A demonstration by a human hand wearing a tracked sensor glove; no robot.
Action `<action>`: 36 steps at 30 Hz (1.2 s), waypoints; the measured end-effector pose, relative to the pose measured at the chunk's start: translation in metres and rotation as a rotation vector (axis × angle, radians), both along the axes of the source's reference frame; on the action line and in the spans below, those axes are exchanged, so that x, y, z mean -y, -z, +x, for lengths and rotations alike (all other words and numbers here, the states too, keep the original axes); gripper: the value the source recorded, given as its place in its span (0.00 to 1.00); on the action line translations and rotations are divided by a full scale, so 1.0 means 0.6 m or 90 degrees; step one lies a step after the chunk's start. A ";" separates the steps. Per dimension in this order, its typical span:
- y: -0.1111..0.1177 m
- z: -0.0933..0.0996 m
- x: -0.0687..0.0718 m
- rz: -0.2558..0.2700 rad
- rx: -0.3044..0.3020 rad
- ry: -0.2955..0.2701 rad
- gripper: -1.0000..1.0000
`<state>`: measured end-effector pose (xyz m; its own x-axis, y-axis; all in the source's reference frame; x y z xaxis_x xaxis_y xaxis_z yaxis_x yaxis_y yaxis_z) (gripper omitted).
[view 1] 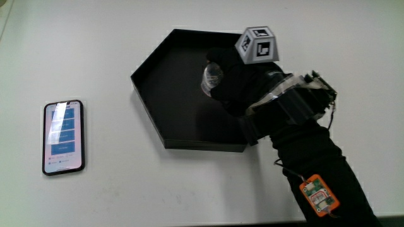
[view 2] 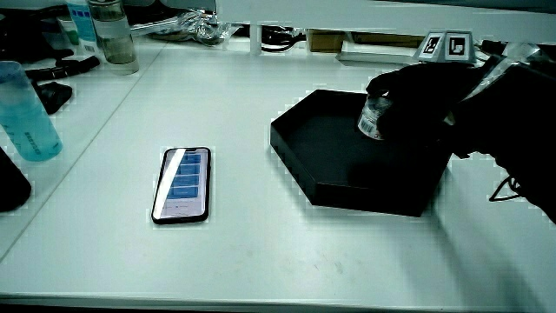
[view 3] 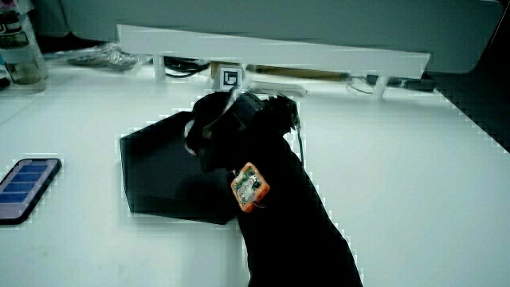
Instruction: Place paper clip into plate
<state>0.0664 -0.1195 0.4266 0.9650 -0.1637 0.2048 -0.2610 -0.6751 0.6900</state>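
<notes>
Gloved hand (view 1: 237, 85) over the black hexagonal plate (view 1: 170, 120), inside its rim, forearm (view 1: 315, 170) reaching in across the plate's wall nearest the person. Fingers curled around a small clear object (view 1: 211, 77); in a side view (view 2: 373, 117) looks like a small transparent container or bundle with a label-like mark, not plainly a paper clip. Cannot confirm what it is; noted as the held item, presumably the task's thing. Grip closed on it, item between fingertips and thumb, held low over the plate floor. Whether it touches the floor: cannot tell from any view. Patterned cube (view 1: 257, 44) on the back of the hand, seen in the main view. Small orange tag (view 1: 319, 194) on the forearm sleeve, also seen in a side view (view 3: 249, 186). In that side view the hand (view 3: 219, 131) largely blocks the item. Plate otherwise shows nothing else inside. Outward: smartphone (view 1: 63, 137) with lit screen lying flat on the white table (view 1: 126, 195), well apart from the plate. In a side view, a blue-tinted bottle (view 2: 26, 113) near the table's edge and a clear bottle (view 2: 113, 35) farther from the person than the phone. Low partition (view 3: 271, 56) with cables at the table's far edge. Progress, as a judgement: transport essentially done, item already within the plate's outline. Remaining: lower if not yet seated, open fingers, lift hand clear of the wall. Release not yet made.
</notes>
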 end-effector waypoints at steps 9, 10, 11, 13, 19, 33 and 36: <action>-0.045 0.001 -0.013 -0.035 -0.015 -0.014 0.50; -0.047 0.001 -0.014 -0.041 -0.015 -0.013 0.50; -0.049 0.001 -0.015 -0.038 -0.020 -0.017 0.50; -0.054 0.000 -0.018 -0.031 -0.024 -0.015 0.50; -0.075 -0.009 -0.030 -0.050 -0.040 0.005 0.50; -0.085 -0.017 -0.032 -0.085 -0.084 0.016 0.29; -0.092 -0.014 -0.034 -0.097 -0.102 0.014 0.21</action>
